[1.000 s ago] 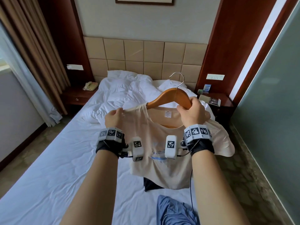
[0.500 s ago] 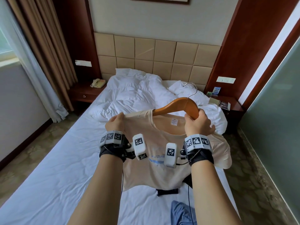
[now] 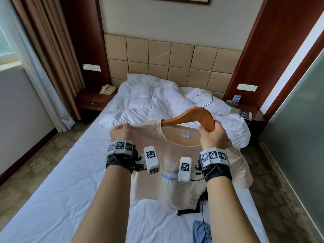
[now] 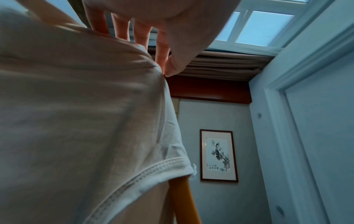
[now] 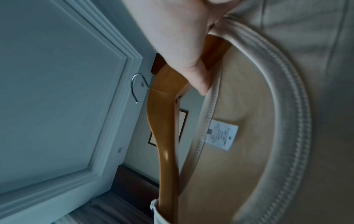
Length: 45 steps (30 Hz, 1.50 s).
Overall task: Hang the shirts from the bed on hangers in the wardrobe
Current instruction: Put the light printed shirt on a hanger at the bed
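Observation:
A beige T-shirt [image 3: 168, 181] hangs in the air over the bed [image 3: 52, 190], part way onto a wooden hanger [image 3: 191, 116] with a metal hook [image 3: 207, 99]. The hanger's left arm is inside the shirt's shoulder; its right arm sticks out of the collar. My left hand [image 3: 121, 133] grips the shirt's left shoulder [image 4: 76, 106] over the hanger end. My right hand [image 3: 213, 135] grips the hanger's right arm [image 5: 164, 121] at the collar [image 5: 287, 106], thumb against the wood. A blue garment [image 3: 201, 232] and a dark one [image 3: 187, 211] lie on the sheet below.
A rumpled white duvet [image 3: 149, 102] and pillows lie at the head of the bed. Nightstands flank it, the left one with a phone [image 3: 107, 89]. Curtains [image 3: 43, 58] hang at the left, a glass partition [image 3: 298, 128] stands at the right.
Both hands have lifted the shirt and hanger a little, and my view has tilted up toward the headboard. The holds on shirt and hanger are the same.

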{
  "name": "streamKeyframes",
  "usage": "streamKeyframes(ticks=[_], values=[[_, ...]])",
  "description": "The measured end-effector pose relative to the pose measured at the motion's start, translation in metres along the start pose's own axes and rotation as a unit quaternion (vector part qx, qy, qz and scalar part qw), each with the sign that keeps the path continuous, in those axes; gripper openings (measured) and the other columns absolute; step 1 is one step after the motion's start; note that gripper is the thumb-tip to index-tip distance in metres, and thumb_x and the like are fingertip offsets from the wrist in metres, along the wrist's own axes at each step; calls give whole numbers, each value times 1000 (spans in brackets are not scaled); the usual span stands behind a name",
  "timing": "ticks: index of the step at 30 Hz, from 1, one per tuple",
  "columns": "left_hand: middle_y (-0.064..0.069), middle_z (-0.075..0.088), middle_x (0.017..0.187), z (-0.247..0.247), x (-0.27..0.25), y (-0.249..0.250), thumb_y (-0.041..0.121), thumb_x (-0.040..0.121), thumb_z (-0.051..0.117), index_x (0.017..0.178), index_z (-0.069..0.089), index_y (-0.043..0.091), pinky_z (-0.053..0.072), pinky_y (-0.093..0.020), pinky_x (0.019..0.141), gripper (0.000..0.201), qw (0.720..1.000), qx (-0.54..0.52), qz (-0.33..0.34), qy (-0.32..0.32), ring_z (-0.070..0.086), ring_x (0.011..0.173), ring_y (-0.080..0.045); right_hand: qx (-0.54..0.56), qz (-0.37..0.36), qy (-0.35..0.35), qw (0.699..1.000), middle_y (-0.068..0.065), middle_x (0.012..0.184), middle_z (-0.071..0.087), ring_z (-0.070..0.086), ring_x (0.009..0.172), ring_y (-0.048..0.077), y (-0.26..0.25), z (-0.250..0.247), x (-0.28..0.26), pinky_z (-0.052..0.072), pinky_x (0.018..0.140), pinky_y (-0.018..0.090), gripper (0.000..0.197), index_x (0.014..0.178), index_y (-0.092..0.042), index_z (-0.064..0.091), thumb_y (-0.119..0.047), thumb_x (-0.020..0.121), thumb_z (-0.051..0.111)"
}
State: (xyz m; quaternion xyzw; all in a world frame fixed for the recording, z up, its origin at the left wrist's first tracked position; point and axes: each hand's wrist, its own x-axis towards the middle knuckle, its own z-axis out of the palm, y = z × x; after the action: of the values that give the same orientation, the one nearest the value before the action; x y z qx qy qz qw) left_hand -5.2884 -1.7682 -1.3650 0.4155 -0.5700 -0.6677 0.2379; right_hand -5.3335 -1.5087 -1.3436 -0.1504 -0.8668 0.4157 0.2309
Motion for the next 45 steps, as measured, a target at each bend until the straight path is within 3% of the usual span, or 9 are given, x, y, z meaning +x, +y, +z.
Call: streamKeyframes(ticks=[5,9,17,23,29,33,36,39,45], values=[[-9,71,108,2,2,14,24,86,57,106,73,16,48,-34,88,27,994,78,71,22,62,105,-31,0,-20,-33,999,-6,86,66,54,82,24,-12,0,-1,35,94,40,20,94,-23,66,-34,80,74],[-3,70,104,12,-4,24,22,86,57,102,72,17,47,-32,85,23,988,77,133,6,62,100,-23,-16,-30,-55,998,-8,75,65,56,74,25,-17,5,-4,35,80,34,21,84,-20,63,-35,75,75],[-4,62,82,39,-31,25,9,93,59,98,71,14,54,-25,59,14,960,19,118,-253,59,66,-12,-30,-67,-116,991,-8,79,69,64,80,26,-20,15,-17,53,81,40,25,90,-24,68,-37,71,79],[-1,69,104,47,-46,21,35,93,65,116,66,13,61,-32,69,32,908,112,176,-363,66,95,-6,-38,-103,-153,982,-7,91,73,66,86,23,-25,18,-27,52,77,33,26,98,-29,70,-37,75,79],[-5,65,81,53,-41,17,74,64,68,91,63,12,59,-52,74,68,906,166,225,-319,68,82,-24,11,-128,-182,975,-8,90,74,67,88,21,-28,22,-29,54,79,37,24,98,-29,71,-29,75,77],[3,56,72,52,-39,15,65,70,74,81,59,9,55,-46,70,59,920,110,251,-281,56,70,-15,90,-149,-228,958,-11,93,74,66,93,11,-20,20,-23,53,89,40,25,102,-29,72,-42,81,73],[4,57,72,49,-32,18,49,81,75,80,57,12,43,-30,68,41,930,86,274,-228,54,70,-13,-5,-134,-223,965,-8,110,71,58,115,16,-13,16,-12,29,115,48,45,110,-30,70,-63,95,44],[-3,64,79,43,-25,21,59,75,75,81,58,14,48,-36,72,49,936,57,287,-196,61,76,-20,-116,-61,-237,963,-3,127,63,43,131,20,-5,16,-5,6,118,54,59,110,-25,67,-60,101,20],[-5,68,82,39,-23,21,64,69,75,80,60,19,50,-32,71,49,936,42,298,-183,64,78,-20,-73,-13,-200,977,10,116,67,54,113,35,11,23,-2,35,105,49,58,106,-16,70,-55,101,29]])
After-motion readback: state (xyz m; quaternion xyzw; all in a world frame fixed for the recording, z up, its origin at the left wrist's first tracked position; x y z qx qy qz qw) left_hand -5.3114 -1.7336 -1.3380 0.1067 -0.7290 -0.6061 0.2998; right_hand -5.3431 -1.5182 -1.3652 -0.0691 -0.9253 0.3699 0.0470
